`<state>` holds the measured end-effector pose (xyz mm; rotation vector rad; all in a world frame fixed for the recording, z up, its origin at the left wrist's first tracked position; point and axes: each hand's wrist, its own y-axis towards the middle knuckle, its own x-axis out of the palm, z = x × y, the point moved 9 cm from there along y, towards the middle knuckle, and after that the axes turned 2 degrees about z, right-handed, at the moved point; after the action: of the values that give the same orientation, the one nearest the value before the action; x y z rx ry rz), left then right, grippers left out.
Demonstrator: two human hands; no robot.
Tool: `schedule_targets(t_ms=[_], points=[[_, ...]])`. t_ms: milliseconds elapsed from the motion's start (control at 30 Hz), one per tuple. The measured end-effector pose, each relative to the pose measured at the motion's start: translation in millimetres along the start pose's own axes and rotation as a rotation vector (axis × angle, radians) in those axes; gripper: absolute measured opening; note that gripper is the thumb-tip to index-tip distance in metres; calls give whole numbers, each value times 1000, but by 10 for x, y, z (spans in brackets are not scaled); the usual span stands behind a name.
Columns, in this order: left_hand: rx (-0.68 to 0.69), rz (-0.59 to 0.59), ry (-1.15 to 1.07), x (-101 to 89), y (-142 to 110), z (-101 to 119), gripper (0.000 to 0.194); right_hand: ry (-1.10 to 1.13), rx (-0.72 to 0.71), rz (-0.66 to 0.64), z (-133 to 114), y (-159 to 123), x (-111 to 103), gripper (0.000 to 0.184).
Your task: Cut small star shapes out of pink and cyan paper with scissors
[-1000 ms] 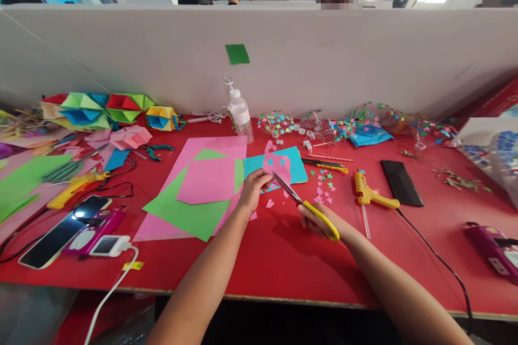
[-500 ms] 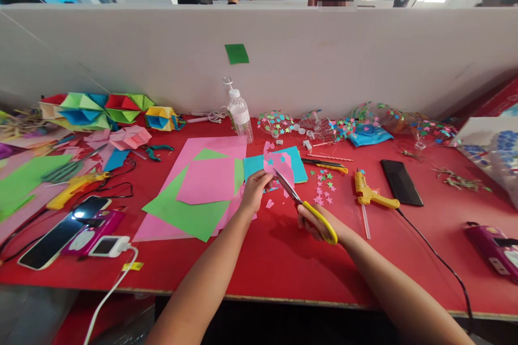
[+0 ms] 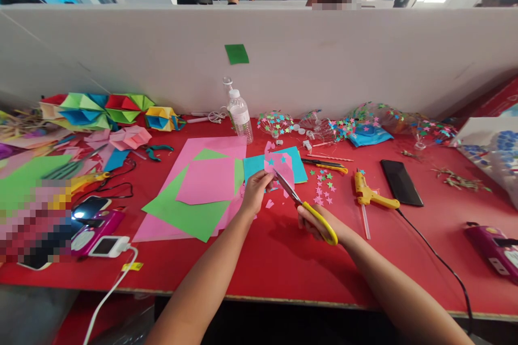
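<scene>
My left hand [image 3: 256, 190] pinches the lower left edge of a small pink paper [image 3: 286, 170], which has star-shaped holes with blue showing through. Scissors with yellow handles [image 3: 322, 220] are gripped in my right hand [image 3: 313, 222]; their blades meet the paper's edge close to my left fingertips. Behind the pink piece lies blue paper [image 3: 299, 164]. Small cut paper stars [image 3: 324, 194], pink and green, are scattered on the table to the right. Pink scraps [image 3: 270, 204] lie beneath the blades. Larger pink [image 3: 208, 178] and green sheets [image 3: 194, 221] are stacked left of my left hand.
A yellow glue gun [image 3: 374, 197] with a cord and a black phone [image 3: 401, 182] lie to the right. A yellow cutter knife [image 3: 332, 166] rests behind the stars. A plastic bottle [image 3: 242, 118] stands by the partition [image 3: 162, 54]. Folded paper shapes [image 3: 93, 110] sit back left.
The pink paper and the scissors have shifted very slightly, the handles a little to the left. Both hands keep their holds. Behind the partition, a person's head and hand have moved.
</scene>
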<state>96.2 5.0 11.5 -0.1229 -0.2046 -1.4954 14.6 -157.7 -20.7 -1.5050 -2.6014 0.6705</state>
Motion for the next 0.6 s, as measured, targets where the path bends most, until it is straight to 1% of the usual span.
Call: schedule_targets(t_ms=[233, 433, 533, 600], points=[[6, 0, -6, 20, -15, -18, 24, 14, 5, 30, -10, -3, 29, 63], [4, 6, -23, 33, -7, -18, 24, 30, 115, 100, 61, 7, 8, 58], [4, 10, -32, 26, -9, -7, 24, 46, 131, 112, 59, 5, 3, 56], [1, 2, -24, 26, -12, -5, 24, 42, 115, 108, 46, 5, 6, 56]])
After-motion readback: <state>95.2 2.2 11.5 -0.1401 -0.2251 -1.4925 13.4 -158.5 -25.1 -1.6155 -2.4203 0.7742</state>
